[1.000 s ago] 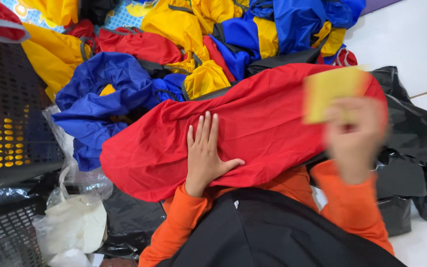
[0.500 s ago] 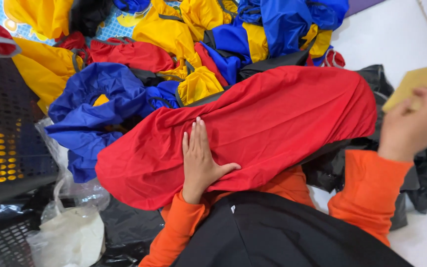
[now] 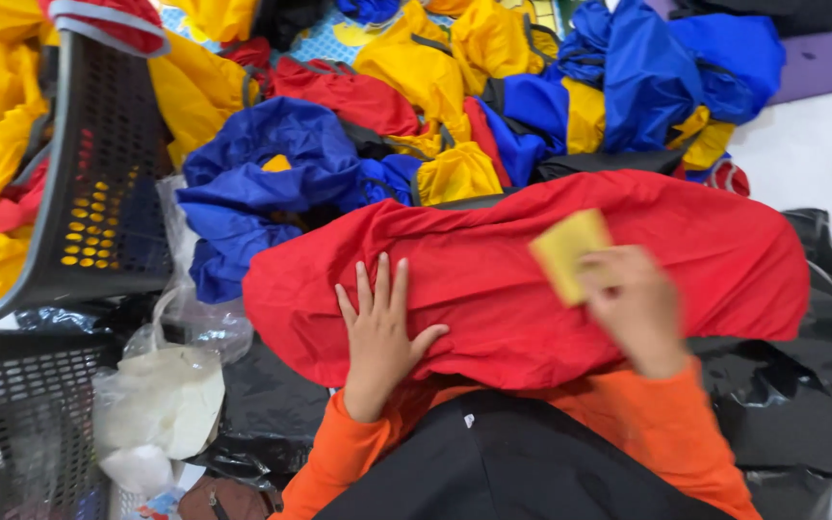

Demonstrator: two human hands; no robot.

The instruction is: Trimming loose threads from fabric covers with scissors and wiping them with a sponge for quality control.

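Observation:
A large red fabric cover [image 3: 493, 279] lies stretched across my lap. My left hand [image 3: 379, 332] rests flat on its lower left part, fingers spread. My right hand [image 3: 633, 306] is over the middle right of the red cover and pinches a small yellow rectangular piece [image 3: 570, 252] between thumb and fingers. The hand and the yellow piece are blurred. Both my sleeves are orange.
A heap of yellow, blue and red fabric items [image 3: 455, 116] lies beyond the red cover. A dark plastic basket [image 3: 98, 183] holding yellow fabric stands at the left, with a second basket [image 3: 21, 414] below it. Clear plastic bags [image 3: 161, 395] lie beside them. Black plastic sheets [image 3: 801, 385] lie at the right.
My right hand has swung back left from the far right edge, carrying the yellow piece over the red cover. My left hand stays pressed on the cover.

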